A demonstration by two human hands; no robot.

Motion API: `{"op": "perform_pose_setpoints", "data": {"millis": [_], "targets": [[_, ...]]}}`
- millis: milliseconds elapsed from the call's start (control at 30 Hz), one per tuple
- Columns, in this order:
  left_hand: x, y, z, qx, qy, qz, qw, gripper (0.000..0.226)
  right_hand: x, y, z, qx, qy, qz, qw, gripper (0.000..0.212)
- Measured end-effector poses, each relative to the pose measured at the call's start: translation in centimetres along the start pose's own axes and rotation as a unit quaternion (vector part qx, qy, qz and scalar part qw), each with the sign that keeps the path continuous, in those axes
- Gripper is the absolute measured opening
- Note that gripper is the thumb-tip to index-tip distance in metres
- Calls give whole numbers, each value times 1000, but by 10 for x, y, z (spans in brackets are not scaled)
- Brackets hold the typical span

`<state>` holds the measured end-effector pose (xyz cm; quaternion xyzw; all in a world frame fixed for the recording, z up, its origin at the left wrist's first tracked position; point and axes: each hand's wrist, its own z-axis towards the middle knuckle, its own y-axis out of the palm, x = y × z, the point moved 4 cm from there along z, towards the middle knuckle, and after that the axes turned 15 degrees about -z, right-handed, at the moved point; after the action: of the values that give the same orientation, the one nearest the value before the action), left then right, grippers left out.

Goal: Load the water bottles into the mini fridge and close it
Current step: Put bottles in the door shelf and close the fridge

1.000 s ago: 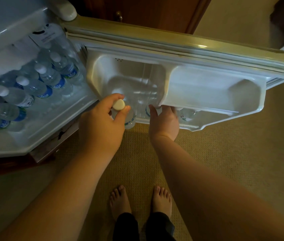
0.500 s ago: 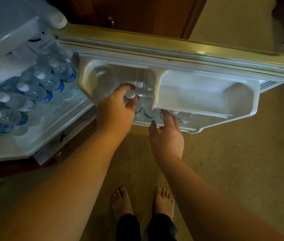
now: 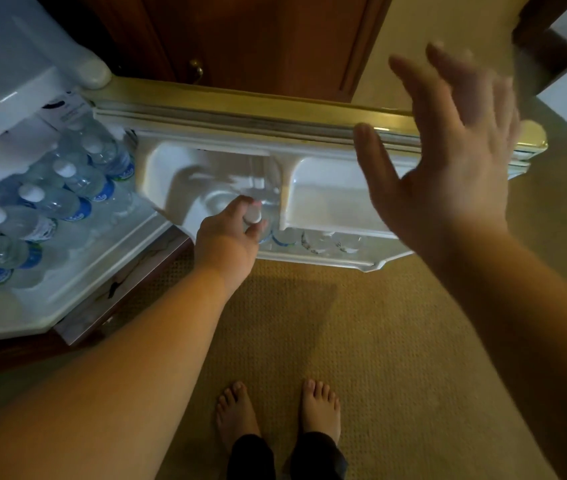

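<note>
Left hand [image 3: 230, 233] pinches the cap end of a bottle [image 3: 256, 220], fingers closed round its neck, and the bottle stands upright in the door shelf [image 3: 327, 259], long axis vertical, body already down behind the shelf rail. It sits at the left end of the shelf, directly ahead of the left hand. To its right in the same shelf: more bottles [image 3: 310, 239], roughly three or four, count unclear through the plastic. Right hand [image 3: 448, 157] is raised, fully spread, holds nothing, blurred; it hangs in front of the far end of the door [image 3: 275, 112], well apart from the bottle. Left hand is the nearer one by far. Fridge [image 3: 67, 299] interior at left holds rows of stacked bottles [image 3: 50, 209] lying on their sides, caps toward the camera, looks nearly full. Door wide open. Judgement: placing is nearly done; release next, then swing the door shut. Floor is carpet [image 3: 379, 341], bare feet below.
</note>
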<state>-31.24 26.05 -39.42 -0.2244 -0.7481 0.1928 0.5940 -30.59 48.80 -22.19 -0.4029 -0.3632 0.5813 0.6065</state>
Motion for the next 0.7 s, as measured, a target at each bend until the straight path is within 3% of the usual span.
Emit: {"op": "perform_pose_setpoints", "data": {"millis": [133, 200, 500, 700], "targets": [[-9, 8, -1, -18, -54, 19, 998, 19, 13, 32, 14, -146, 13, -44, 988, 66], [-12, 12, 0, -18, -74, 6, 997, 17, 15, 43, 12, -173, 8, -55, 983, 64], [-3, 14, 14, -8, -96, 13, 995, 29, 14, 50, 11, -146, 3, -74, 987, 56], [-1, 10, -2, -16, -87, 9, 996, 73, 13, 48, 10, -147, 4, -76, 986, 53]]}}
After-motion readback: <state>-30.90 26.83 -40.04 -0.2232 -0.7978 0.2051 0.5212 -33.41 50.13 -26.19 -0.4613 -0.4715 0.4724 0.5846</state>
